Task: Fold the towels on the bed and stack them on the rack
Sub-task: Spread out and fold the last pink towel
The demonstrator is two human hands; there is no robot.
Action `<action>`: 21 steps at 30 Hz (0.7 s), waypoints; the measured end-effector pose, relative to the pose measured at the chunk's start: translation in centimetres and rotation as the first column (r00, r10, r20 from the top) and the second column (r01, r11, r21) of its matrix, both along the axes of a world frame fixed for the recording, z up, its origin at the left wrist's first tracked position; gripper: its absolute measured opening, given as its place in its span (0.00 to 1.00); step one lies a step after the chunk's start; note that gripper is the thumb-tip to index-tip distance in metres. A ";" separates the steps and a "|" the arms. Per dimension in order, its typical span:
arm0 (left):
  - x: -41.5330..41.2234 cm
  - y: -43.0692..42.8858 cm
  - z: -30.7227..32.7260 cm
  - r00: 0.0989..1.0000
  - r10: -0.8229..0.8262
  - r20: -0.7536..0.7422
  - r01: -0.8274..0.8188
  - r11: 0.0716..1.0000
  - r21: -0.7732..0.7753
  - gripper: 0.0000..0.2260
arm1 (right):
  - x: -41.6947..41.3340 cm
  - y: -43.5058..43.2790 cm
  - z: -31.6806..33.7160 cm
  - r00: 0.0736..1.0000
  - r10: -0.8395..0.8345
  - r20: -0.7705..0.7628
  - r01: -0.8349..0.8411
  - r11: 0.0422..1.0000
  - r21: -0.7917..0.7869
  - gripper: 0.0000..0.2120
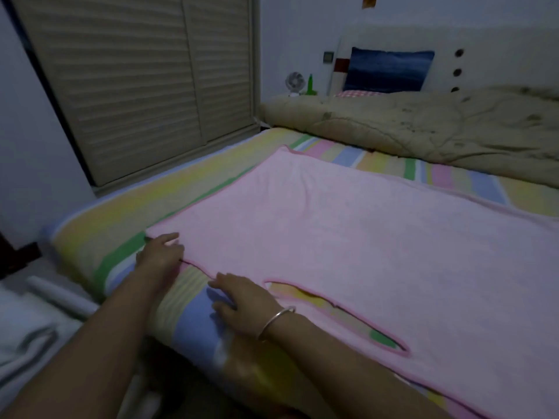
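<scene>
A large pink towel [348, 231] lies spread flat over the striped bed sheet [99, 234]. My left hand [161, 252] rests on the towel's near left corner, fingers lying on the cloth. My right hand [242, 300], with a silver bangle on the wrist, sits at the towel's near edge with its fingers spread, touching the hem. Neither hand visibly pinches the cloth. A fold in the near edge leaves a slit that shows the sheet. No rack is in view.
A beige quilt [423, 128] is bunched at the head of the bed, with a blue pillow [388, 69] behind it. Slatted closet doors [136, 80] stand to the left. White cloth [27, 334] lies at the lower left beside the bed.
</scene>
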State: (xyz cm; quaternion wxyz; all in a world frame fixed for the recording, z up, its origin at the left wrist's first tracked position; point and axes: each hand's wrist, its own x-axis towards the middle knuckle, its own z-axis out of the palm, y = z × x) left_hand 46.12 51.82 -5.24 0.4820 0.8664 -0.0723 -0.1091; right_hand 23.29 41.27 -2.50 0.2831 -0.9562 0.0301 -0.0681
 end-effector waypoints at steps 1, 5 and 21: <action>0.2 -0.2 0.1 0.999 0.014 -0.040 -0.017 0.996 -0.082 0.18 | -0.7 -0.3 -0.1 0.999 -0.037 0.026 0.036 0.999 0.022 0.22; 0.7 -1.2 0.9 0.973 0.064 -0.222 -0.134 0.939 -0.316 0.23 | -2.5 -1.6 0.1 0.984 -0.164 0.072 0.160 0.985 0.060 0.19; -24.9 -12.1 6.3 0.749 -0.495 0.441 0.577 0.814 -0.066 0.08 | -11.1 -9.5 6.8 0.771 -0.525 -0.361 0.452 0.051 0.890 0.22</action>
